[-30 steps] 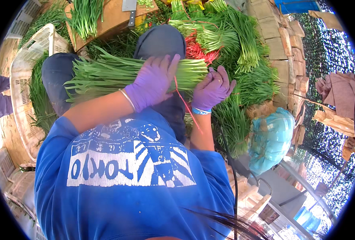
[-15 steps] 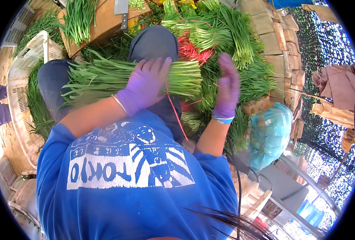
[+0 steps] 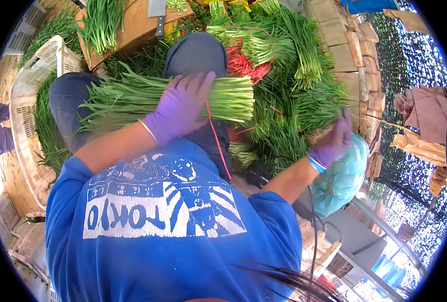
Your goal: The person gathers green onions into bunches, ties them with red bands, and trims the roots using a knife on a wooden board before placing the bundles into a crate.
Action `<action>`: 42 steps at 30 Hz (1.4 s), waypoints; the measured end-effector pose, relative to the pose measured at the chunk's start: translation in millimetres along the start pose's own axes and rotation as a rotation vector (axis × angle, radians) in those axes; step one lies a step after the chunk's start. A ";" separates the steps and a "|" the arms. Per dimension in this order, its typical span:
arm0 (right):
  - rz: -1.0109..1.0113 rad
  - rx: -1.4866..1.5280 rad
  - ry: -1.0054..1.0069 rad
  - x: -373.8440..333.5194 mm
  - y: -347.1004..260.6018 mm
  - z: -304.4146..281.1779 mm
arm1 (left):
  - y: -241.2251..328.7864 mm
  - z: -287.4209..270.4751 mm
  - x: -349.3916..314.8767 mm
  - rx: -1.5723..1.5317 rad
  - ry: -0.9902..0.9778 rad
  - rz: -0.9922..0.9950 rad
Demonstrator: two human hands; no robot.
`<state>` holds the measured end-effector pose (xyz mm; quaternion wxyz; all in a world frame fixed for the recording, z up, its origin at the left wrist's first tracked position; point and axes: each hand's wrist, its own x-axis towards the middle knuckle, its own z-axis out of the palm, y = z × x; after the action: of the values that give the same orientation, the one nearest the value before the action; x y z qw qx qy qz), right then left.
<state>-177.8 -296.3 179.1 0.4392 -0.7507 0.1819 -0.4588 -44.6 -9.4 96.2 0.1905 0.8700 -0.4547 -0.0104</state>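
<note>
Heap of green bundles (image 3: 309,55): spreads over the far right, pale cut ends and leafy ends mixed, some bound with red strands.
Blue shirt (image 3: 173,261): fills the near middle, white print across it.
White crate (image 3: 24,136): at the left, slatted, with long green leaves beside its inner wall.
Dark trousers (image 3: 195,53): bent knees beyond the shirt.
Wooden worktop (image 3: 132,22): far left, a loose bunch of leaves (image 3: 102,25) on its left part.
Held bundle (image 3: 233,98): lies across the lap, leafy tips to the left, pale cut ends to the right.
Blue-green bag (image 3: 347,173): at the right, full and rounded.
Left hand (image 3: 178,103): purple-gloved, clamped over the held bundle toward its cut ends.
Right hand (image 3: 332,141): purple-gloved, out to the right before the bag; blurred, so whether its fingers are apart or together cannot be told.
Red ties (image 3: 256,73): tangled pile beyond the cut ends.
Knife (image 3: 157,9): on the worktop, dark handle toward the near side.
Red strand (image 3: 216,136): trails from the left hand toward the near side.
</note>
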 end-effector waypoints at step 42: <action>1.200 0.585 -1.164 -112.9 47.2 62.5 | -210.8 -90.7 -113.7 0.110 0.056 -0.705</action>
<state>-176.6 -215.1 68.3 0.8033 -0.5007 0.1679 0.2754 72.1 218.5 90.8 0.1405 0.9823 -0.1210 -0.0274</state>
